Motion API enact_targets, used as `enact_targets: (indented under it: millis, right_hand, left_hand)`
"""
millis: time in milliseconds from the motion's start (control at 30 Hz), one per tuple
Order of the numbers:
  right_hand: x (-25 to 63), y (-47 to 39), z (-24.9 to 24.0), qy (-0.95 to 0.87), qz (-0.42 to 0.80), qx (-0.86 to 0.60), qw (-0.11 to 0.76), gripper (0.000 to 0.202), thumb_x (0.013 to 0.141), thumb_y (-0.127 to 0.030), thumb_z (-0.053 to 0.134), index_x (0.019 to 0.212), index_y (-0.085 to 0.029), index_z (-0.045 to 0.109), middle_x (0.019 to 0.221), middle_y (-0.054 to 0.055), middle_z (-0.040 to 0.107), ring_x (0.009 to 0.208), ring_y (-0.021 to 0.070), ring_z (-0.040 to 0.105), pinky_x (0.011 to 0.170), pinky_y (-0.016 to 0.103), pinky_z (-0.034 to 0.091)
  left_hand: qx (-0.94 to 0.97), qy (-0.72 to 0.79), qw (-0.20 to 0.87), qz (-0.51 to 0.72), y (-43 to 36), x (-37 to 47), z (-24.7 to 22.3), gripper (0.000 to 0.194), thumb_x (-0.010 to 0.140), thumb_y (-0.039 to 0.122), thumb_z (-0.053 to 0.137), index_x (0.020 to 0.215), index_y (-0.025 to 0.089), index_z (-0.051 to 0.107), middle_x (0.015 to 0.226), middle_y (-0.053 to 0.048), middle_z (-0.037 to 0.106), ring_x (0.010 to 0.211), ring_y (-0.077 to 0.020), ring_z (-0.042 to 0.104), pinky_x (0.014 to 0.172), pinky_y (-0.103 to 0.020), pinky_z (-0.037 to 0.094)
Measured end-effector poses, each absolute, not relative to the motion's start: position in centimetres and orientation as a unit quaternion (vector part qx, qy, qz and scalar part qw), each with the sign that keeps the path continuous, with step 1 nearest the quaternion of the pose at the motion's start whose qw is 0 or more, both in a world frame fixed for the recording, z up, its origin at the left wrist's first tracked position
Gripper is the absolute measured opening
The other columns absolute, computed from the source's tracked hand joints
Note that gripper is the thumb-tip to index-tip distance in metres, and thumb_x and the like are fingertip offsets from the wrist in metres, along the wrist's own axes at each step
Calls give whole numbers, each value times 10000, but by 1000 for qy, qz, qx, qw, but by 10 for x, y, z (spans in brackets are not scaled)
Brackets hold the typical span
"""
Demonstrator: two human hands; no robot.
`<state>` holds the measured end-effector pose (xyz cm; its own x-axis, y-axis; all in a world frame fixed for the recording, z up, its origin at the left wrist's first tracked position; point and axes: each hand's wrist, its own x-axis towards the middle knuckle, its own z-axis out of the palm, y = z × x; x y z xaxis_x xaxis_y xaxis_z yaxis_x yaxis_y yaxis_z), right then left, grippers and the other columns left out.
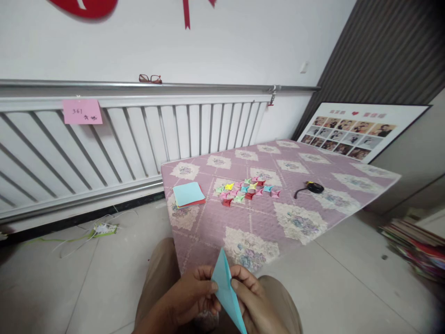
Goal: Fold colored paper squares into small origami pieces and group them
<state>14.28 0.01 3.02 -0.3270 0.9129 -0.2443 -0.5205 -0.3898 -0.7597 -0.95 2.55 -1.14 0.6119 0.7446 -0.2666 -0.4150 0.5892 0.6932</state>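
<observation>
A folded sheet of light blue paper (225, 292) is held upright between both hands, over the lap at the near edge of the table. My left hand (194, 294) pinches its left side between thumb and fingers. On the other side, my right hand (252, 299) grips the right edge, thumb near the fold. Beyond them on the table (215, 232) lie several small folded paper pieces (244, 189) in pink, red, green, yellow and blue. A stack of square paper (189, 194), light blue on top with red beneath, sits at the table's left side.
A black object with a strap (314, 187) lies on the table's right part. Behind stands a white radiator (139, 134) with a pink note (82, 112); glasses (150, 79) rest on the pipe above. A photo board (361, 130) leans at the back right. A power strip (104, 229) is on the floor.
</observation>
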Motion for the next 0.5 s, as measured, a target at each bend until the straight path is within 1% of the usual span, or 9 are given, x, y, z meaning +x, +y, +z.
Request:
enact_targets:
  millis: [100,167,300,500]
  right_hand:
    - [143,2,27,-347,704,-383,488,288,772,-451,683,814,-219,517,675,-40,589,556,119,574,554,236,440]
    - [146,4,21,-395,649,-423,494,299,762,-456,682,781,-231,486,651,-63,553,538,102,537,524,210,411]
    - [155,5,10,-480,596,-463,447,274,788,-456,608,743,-253,430,580,-74,519,493,105,487,474,202,368]
    - [162,4,15,-599,519,-468,390,127,847,-330,507,759,-240,523,637,-43,590,571,110,517,535,196,401]
  left_hand:
    - [296,285,845,343,26,-10,-16,304,669,303,787,829,91,639,633,-36,610,481,-93,551,476,-188,430]
    - [296,287,843,346,26,-11,-19,329,651,322,802,811,96,624,640,-36,610,478,-90,549,471,-186,425]
    - [300,291,838,349,27,-11,-18,367,633,348,817,807,100,610,613,-29,602,485,-94,551,475,-184,420]
    - [309,302,833,347,27,-11,-16,330,644,327,786,801,113,590,613,-18,599,485,-92,538,476,-188,399]
